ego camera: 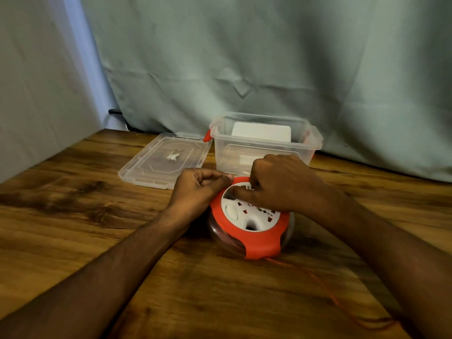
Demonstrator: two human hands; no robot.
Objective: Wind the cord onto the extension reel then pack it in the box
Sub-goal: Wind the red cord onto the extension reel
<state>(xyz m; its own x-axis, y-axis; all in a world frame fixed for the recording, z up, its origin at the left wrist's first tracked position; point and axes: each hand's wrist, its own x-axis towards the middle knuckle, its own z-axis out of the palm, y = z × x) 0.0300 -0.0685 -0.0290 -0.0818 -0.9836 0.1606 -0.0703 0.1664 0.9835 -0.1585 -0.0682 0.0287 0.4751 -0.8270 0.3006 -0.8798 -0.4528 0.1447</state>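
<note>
A round extension reel (252, 228) with a red rim and white socket face lies flat on the wooden table. My left hand (199, 187) grips the reel's far left rim, fingers curled. My right hand (276, 183) sits on the white face with fingers curled into the top of it, thumb pointing left. A thin red cord (325, 287) trails from the reel's near edge toward the lower right. Behind the reel stands a clear plastic box (266, 145) with red latches, open.
The box's clear lid (166, 160) lies flat to the left of the box. Something white stands inside the box at its back. A grey-green curtain hangs behind the table, and the table's left edge meets a wall.
</note>
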